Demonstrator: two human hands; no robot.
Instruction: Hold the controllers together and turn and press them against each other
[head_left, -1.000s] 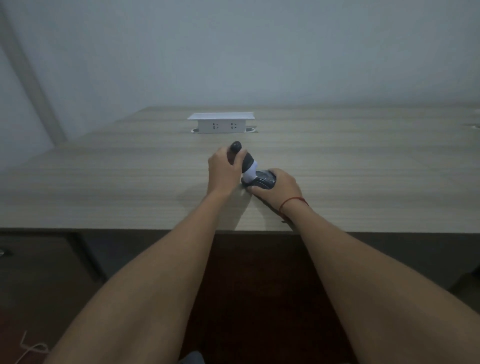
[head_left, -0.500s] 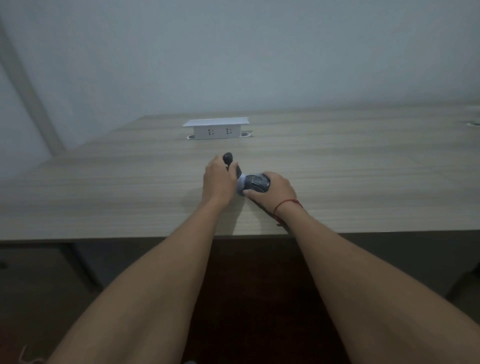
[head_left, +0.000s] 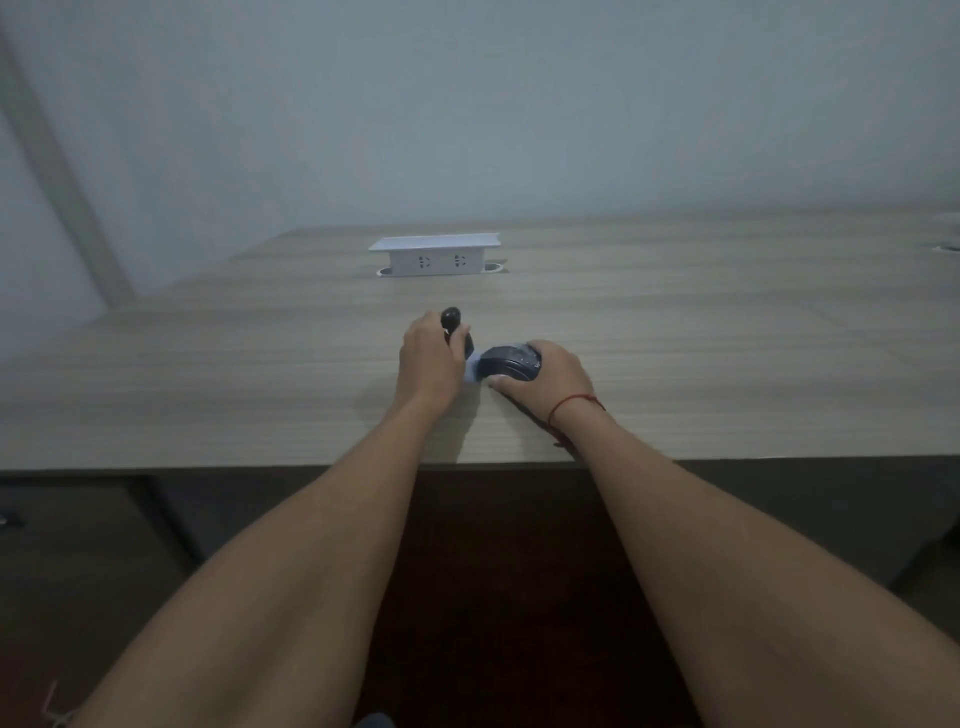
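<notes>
Crosswise, dark device (head_left: 506, 362) lying left-right, left hand (head_left: 431, 358), right hand (head_left: 550, 371) gripping ends

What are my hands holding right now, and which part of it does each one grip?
One dark handheld device with a white middle band: the left hand grips its narrow black end, the right hand its wider dark end.

We see a pale wood-grain desk (head_left: 675, 332) with a smooth, matt laminate look. The dark rounded gadget (head_left: 511, 362) looks like glossy plastic with a pale band. The white rectangular socket box (head_left: 435, 255) appears to be smooth matt plastic, and a thin red cord bracelet (head_left: 571, 402) looks woven.
</notes>
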